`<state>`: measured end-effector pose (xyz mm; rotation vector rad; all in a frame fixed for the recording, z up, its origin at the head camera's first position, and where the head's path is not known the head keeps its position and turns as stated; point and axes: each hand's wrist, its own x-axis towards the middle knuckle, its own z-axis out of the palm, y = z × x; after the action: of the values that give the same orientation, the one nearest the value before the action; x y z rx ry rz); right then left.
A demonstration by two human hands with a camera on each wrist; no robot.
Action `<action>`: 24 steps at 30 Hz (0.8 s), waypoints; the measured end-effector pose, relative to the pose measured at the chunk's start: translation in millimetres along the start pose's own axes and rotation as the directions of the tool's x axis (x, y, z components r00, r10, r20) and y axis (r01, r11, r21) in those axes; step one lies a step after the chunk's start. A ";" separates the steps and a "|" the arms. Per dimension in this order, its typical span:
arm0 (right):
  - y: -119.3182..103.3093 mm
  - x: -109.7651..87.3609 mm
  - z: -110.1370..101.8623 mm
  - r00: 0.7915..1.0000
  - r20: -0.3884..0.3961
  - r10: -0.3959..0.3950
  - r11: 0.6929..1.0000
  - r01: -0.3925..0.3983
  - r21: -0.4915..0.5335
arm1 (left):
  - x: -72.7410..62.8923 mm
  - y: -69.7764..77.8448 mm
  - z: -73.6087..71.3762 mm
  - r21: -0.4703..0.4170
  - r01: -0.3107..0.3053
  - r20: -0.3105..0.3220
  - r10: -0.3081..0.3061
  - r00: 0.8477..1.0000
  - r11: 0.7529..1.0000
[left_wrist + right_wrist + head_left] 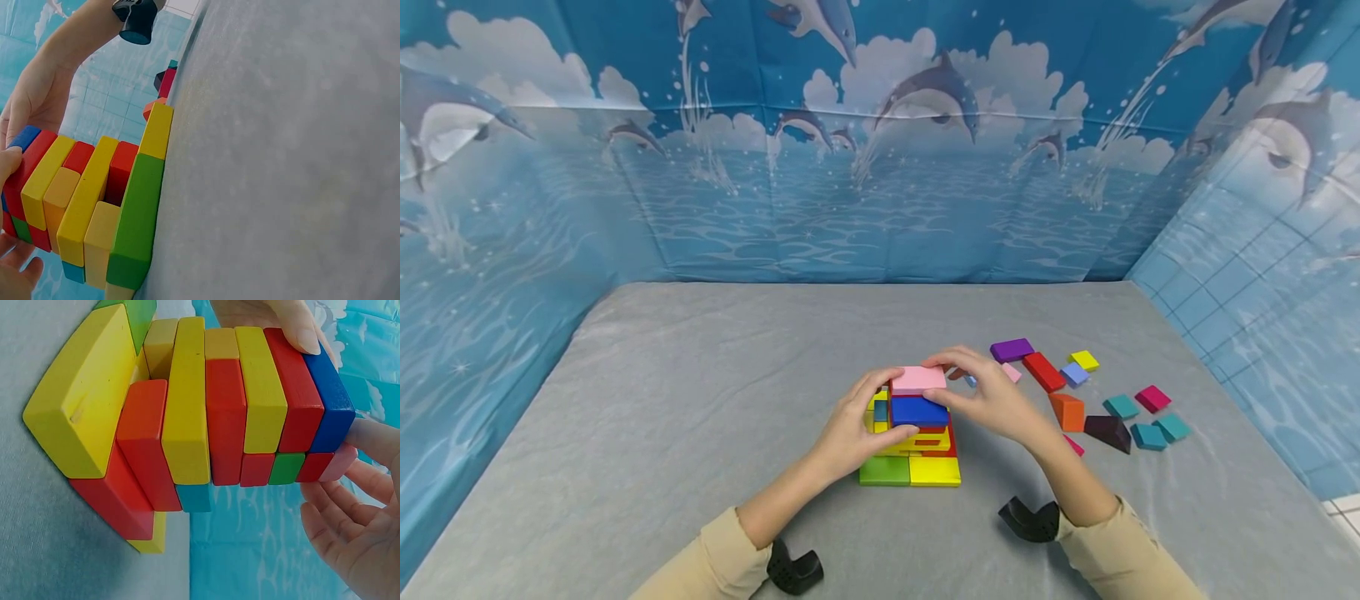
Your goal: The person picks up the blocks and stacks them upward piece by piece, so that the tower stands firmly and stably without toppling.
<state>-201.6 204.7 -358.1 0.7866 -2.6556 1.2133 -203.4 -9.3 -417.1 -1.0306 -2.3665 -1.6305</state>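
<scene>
A tower of coloured wooden blocks [185,419] stands on the grey cloth, with green and yellow blocks at its base. At its top, a blue block [919,411] lies in front and a pink block [917,381] behind. My left hand [846,433] grips the tower's top from the left, its thumb at the front on the red block [300,394] under the blue one and its fingers reaching to the back. From the right, my right hand [992,400] pinches the top layer, thumb at the blue block's end, fingers behind by the pink block.
Loose blocks lie right of the tower, among them a purple block [1011,350], a red block [1043,372], an orange block [1067,412], a dark block [1108,433] and several teal ones. A dolphin-print curtain [880,217] borders the grey cloth [700,375].
</scene>
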 end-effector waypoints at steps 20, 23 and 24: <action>108.2 -24.8 -66.3 0.977 0.119 0.177 0.982 -0.166 -0.093 | 0.1 1.5 0.0 0.029 0.049 -0.006 -0.048 0.999 0.998; 123.1 -31.5 -64.8 0.969 0.157 0.192 0.977 -0.174 -0.122 | -0.4 1.6 -0.4 0.028 0.065 0.001 -0.065 0.998 0.997; 126.4 -33.1 -63.9 0.967 0.164 0.193 0.976 -0.173 -0.133 | -0.5 1.4 -0.5 0.029 0.069 0.004 -0.069 0.998 0.997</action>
<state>-243.4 333.8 -410.3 0.6710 -2.9703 1.0567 -202.3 -9.7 -415.9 -0.9593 -2.4472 -1.6121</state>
